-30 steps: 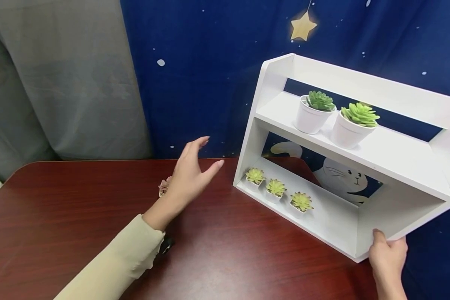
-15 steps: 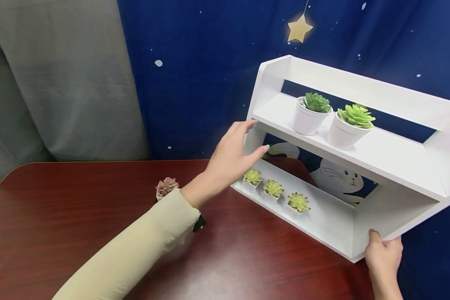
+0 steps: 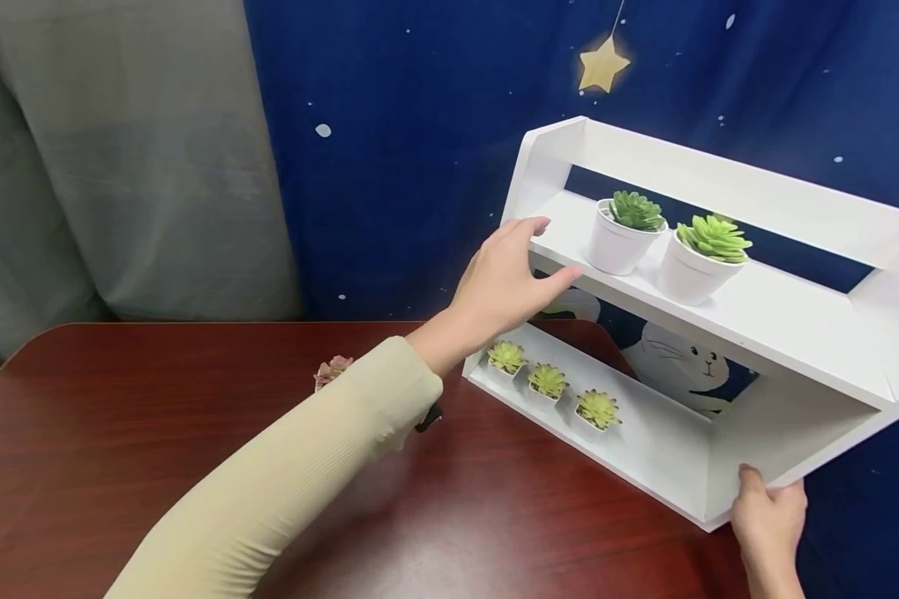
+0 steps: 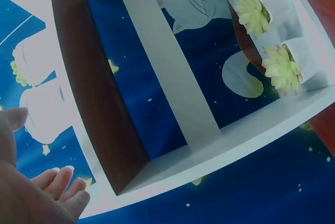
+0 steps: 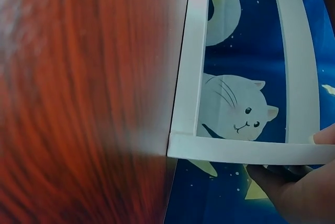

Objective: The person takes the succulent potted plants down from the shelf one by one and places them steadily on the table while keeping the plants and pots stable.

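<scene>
Standing near the left hand (image 3: 500,281), grip apart, two potted succulents (image 3: 683,266) occupy the shelf (image 3: 797,312) the right hand (image 3: 768,517) clamps.

There are two hands (image 3: 500,283), one shelf (image 3: 802,320), two large succulents (image 3: 695,266), three small green succulents (image 3: 547,383) and one pink succulent (image 3: 333,370)

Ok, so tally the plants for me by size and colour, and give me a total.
Larger green plants on the white shelf's upper level: 2
Smaller yellow-green plants on its lower level: 3
Pinkish plant on the table, partly hidden by the sleeve: 1
Total: 6
</scene>
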The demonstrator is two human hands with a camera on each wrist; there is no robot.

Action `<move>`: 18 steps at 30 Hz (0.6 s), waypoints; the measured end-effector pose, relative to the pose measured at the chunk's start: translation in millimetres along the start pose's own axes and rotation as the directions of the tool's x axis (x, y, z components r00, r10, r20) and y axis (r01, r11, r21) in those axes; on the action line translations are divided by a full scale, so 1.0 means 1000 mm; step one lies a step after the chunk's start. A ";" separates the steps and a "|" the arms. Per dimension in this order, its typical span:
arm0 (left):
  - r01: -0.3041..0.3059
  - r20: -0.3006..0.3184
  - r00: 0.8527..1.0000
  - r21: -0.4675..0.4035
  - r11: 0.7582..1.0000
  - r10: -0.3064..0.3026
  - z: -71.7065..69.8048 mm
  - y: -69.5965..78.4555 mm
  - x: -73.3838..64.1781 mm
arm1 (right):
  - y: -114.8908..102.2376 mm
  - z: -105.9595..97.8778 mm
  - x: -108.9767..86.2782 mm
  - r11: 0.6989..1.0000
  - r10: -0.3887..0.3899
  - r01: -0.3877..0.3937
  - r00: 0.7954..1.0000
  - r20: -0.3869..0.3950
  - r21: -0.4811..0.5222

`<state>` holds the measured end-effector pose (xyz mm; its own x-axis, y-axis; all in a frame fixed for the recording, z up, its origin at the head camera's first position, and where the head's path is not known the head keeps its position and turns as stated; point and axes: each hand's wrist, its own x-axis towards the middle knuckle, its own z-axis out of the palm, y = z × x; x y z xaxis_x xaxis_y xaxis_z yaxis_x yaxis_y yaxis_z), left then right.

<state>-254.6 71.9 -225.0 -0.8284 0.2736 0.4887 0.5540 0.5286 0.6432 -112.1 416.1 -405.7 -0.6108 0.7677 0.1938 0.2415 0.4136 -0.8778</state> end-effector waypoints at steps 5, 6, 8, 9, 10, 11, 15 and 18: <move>0.024 0.045 0.999 -0.003 1.000 -0.024 0.006 0.009 0.017 | 0.002 0.001 0.002 0.999 -0.009 0.010 1.000 0.012 -0.044; 0.026 0.055 0.998 -0.020 0.999 -0.025 0.008 0.011 0.020 | 0.002 0.001 0.002 0.999 -0.011 0.011 1.000 0.013 -0.049; 0.036 0.073 0.997 -0.071 0.997 -0.030 0.011 0.015 0.026 | 0.003 0.001 0.002 0.998 -0.009 0.010 1.000 0.014 -0.058; 0.044 0.082 0.996 -0.092 0.995 -0.037 0.012 0.017 0.029 | 0.003 0.001 0.002 0.998 -0.009 0.010 1.000 0.013 -0.061; 0.058 0.095 0.994 -0.113 0.992 -0.048 0.014 0.019 0.032 | 0.002 0.002 0.002 0.998 -0.012 0.013 1.000 0.012 -0.061; 0.074 0.106 0.993 -0.132 0.988 -0.060 0.016 0.021 0.034 | 0.002 0.001 0.002 0.998 -0.013 0.014 1.000 0.011 -0.062; 0.127 0.146 0.984 -0.152 0.980 -0.105 0.023 0.031 0.046 | 0.001 0.002 0.003 0.998 -0.013 0.014 1.000 0.003 -0.057; 0.149 0.175 0.977 -0.141 0.979 -0.124 0.027 0.037 0.053 | 0.000 0.001 0.003 0.998 -0.010 0.010 1.000 -0.001 -0.057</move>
<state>-280.1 128.1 -191.4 -0.8921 0.3423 0.2950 0.4304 0.4446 0.7856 -114.8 417.5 -406.1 -0.6125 0.7640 0.2029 0.2779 0.4484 -0.8495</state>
